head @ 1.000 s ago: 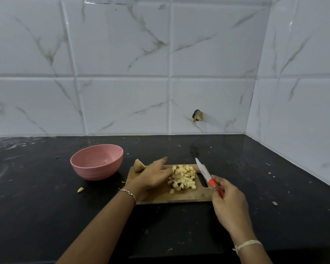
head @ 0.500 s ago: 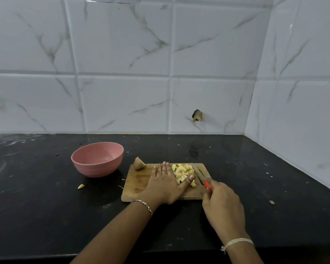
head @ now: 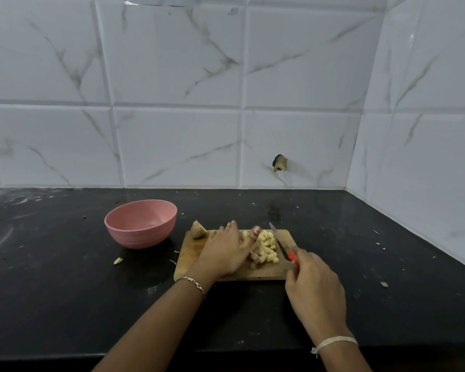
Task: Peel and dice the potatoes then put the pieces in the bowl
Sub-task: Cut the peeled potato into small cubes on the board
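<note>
A wooden cutting board (head: 191,256) lies on the black counter. A heap of pale diced potato pieces (head: 266,247) sits on its right half. My left hand (head: 224,251) rests flat on the board with fingers spread, its thumb touching the left side of the heap. My right hand (head: 316,288) grips the orange handle of a white-bladed knife (head: 275,233), whose blade stands at the right edge of the heap. An unpeeled potato chunk (head: 198,229) lies at the board's far left corner. The pink bowl (head: 140,224) stands empty to the left of the board.
A stray potato bit (head: 118,261) lies on the black counter (head: 65,291) in front of the bowl, and another scrap (head: 384,284) lies to the right. White marbled tile walls close off the back and the right side. The counter's front edge runs below my forearms.
My left hand slid from the board's left part to the heap and laid flat against it. The knife came down beside the pieces on the right.
</note>
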The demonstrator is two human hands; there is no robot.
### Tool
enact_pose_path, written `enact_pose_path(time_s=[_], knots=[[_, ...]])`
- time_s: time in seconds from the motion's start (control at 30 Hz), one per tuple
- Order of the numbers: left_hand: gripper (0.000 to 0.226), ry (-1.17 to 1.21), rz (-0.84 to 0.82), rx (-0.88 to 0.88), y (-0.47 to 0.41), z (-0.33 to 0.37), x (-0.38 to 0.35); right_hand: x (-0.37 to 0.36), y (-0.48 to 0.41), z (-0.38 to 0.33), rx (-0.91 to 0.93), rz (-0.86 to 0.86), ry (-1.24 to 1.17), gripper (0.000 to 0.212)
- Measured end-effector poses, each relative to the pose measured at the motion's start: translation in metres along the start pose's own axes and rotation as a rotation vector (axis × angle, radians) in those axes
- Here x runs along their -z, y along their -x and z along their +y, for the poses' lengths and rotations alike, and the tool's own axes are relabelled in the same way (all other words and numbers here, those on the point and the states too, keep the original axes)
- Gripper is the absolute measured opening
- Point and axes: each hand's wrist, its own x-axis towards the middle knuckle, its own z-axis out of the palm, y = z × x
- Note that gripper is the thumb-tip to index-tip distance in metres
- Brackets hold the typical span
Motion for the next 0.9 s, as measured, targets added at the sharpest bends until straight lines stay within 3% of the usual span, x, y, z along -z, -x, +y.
enact_pose_path(time_s=[0.07, 0.13, 0.2, 0.4, 0.57, 0.7, 0.9], knots=[[0.053, 0.091, 0.205, -0.048, -0.003, -0.019, 0.012, 0.0, 0.0, -0.001, 0.02, 0.01, -0.005, 0.043], [0.033, 0.178, 0.378, -0.075, -0.008, -0.039, 0.022, -0.001, 0.001, -0.004, 0.038, 0.013, -0.022, 0.044], [0.04, 0.168, 0.387, -0.054, -0.013, -0.057, 0.028, -0.003, 0.002, -0.01, 0.06, 0.02, -0.066, 0.043], [0.071, 0.049, 0.075, 0.038, -0.024, -0.087, 0.026, -0.019, 0.009, -0.037, 0.153, -0.069, -0.169, 0.05], [0.054, 0.111, 0.18, 0.016, -0.027, -0.096, 0.022, -0.02, 0.008, -0.047, 0.199, -0.117, -0.173, 0.055], [0.066, 0.267, 0.175, -0.033, -0.017, -0.09, 0.026, -0.021, 0.004, -0.05, 0.226, -0.184, -0.121, 0.061], [0.056, 0.45, 0.204, 0.018, 0.007, -0.077, 0.021, -0.019, 0.011, -0.052, 0.313, -0.243, -0.112, 0.066]])
